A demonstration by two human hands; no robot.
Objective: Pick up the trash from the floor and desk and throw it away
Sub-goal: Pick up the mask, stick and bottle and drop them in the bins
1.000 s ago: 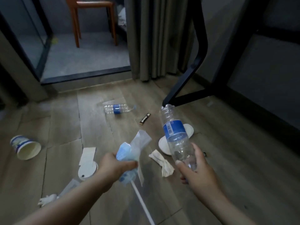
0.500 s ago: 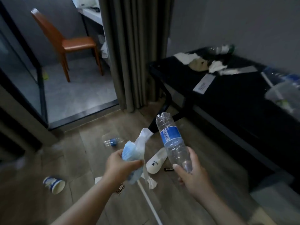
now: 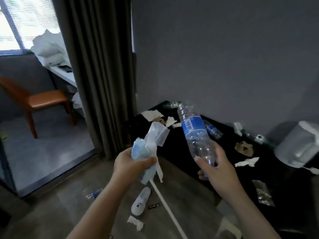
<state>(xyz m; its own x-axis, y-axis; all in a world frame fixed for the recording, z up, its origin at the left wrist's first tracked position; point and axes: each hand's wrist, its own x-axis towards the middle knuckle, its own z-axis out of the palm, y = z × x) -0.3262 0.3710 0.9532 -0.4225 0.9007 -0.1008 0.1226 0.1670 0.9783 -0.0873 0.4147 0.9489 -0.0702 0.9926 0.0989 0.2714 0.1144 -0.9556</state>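
Empty plastic bottle (image 3: 194, 133) at centre frame, tilted neck-up, the right hand (image 3: 217, 170) with fingers curled round its base. Just left, the left hand (image 3: 131, 164) clenches a wad of wrappers (image 3: 148, 146), white stick (image 3: 170, 213) trailing down. Black desk (image 3: 290, 190) at right, strewn with tissues and bottles; slipper (image 3: 140, 200) on the floor, lower centre

The water bottle (image 3: 195, 135) is clear, crinkled, glossy plastic; at eight o'clock from it the face mask (image 3: 138, 150) is soft matt fabric. The floor (image 3: 181, 190) is wood-grain planks.
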